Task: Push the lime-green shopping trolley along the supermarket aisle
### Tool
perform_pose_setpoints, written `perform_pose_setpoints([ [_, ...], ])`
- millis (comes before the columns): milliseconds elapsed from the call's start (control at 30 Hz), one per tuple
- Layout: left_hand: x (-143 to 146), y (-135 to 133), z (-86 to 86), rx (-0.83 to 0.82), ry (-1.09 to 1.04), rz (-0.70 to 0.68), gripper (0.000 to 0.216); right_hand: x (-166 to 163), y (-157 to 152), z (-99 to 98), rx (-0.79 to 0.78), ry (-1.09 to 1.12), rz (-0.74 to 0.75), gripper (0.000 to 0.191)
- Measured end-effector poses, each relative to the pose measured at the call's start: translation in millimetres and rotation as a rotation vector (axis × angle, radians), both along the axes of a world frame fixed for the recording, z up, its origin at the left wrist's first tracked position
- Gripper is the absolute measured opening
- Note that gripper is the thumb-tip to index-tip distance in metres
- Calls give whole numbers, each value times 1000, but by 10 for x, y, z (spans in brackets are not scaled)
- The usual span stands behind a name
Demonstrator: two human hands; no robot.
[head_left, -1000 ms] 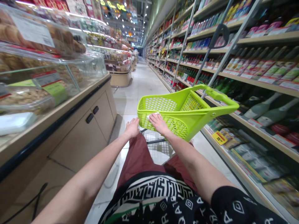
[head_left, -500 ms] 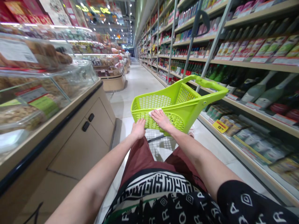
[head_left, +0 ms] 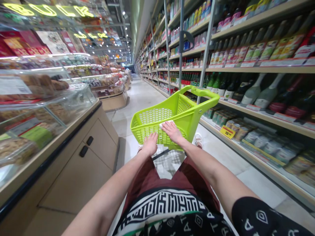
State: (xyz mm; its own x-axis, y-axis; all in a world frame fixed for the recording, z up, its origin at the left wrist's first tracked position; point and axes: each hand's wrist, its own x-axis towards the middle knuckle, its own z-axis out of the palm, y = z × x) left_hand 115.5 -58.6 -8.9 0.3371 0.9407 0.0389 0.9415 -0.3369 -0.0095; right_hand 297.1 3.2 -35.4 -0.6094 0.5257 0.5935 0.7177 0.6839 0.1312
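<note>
A lime-green plastic shopping cart [head_left: 194, 123] stands crosswise between my legs and the aisle ahead, its handle to the right. The basket has perforated walls, and no goods show inside it. My right hand [head_left: 174, 132] lies over a small white wipe [head_left: 161, 125], pressing it to the near side wall just below the rim. Most of the wipe is hidden under the fingers. Left of it, my left hand [head_left: 150, 144] rests its outstretched fingers against the same wall, lower down, holding nothing I can see.
On the right, tall shelves [head_left: 248, 69] carry bottles and cans, with a yellow price tag [head_left: 227, 132] low down. A wooden display counter [head_left: 78, 177] with food under clear covers runs along the left. The tiled floor [head_left: 137, 88] of the aisle stretches ahead.
The view has shifted, so the cart sits lower and further left. Both hands have slid rightward along the cart's side wall, the wipe moving with my right hand.
</note>
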Motion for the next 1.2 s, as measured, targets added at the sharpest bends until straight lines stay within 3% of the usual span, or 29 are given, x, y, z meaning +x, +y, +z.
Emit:
perform_pose_setpoints([
  [233, 196, -11, 56, 4, 26, -52, 63, 374, -165, -443, -87, -75, -39, 35],
  [300, 247, 2, 33, -3, 31, -68, 64, 406, -188, -365, -56, -47, -33, 35],
  [433, 357, 28, 59, 18, 39, -76, 64, 406, -61, 36, 89, 71, -32, 38],
  [500, 417, 35, 109, 38, 45, -77, 63, 456, 15, 127, 124, 85, -45, 38],
  [567, 479, 38, 155, 55, 50, -89, 63, 554, 30, 60, 124, 61, -72, 37],
  [700, 586, 45, 175, 79, 46, -133, 63, 759, -108, -265, 87, -1, -136, 37],
  [767, 631, 51, 160, 84, 42, -147, 63, 818, -177, -292, 86, -24, -130, 37],
  [833, 675, 60, 156, 83, 42, -154, 63, 860, -189, -146, 120, -8, -117, 37],
  [967, 767, 80, 225, 95, 35, -167, 63, 1006, -42, 417, 255, 175, -200, 40],
  [1033, 812, 82, 280, 106, 26, -176, 63, 1107, 41, 600, 300, 261, -261, 41],
  [1100, 846, 77, 323, 114, 18, -186, 63, 1176, 74, 608, 302, 279, -281, 41],
  [1200, 855, 64, 328, 126, 7, -200, 63, 1158, 15, 358, 240, 209, -253, 41],
])
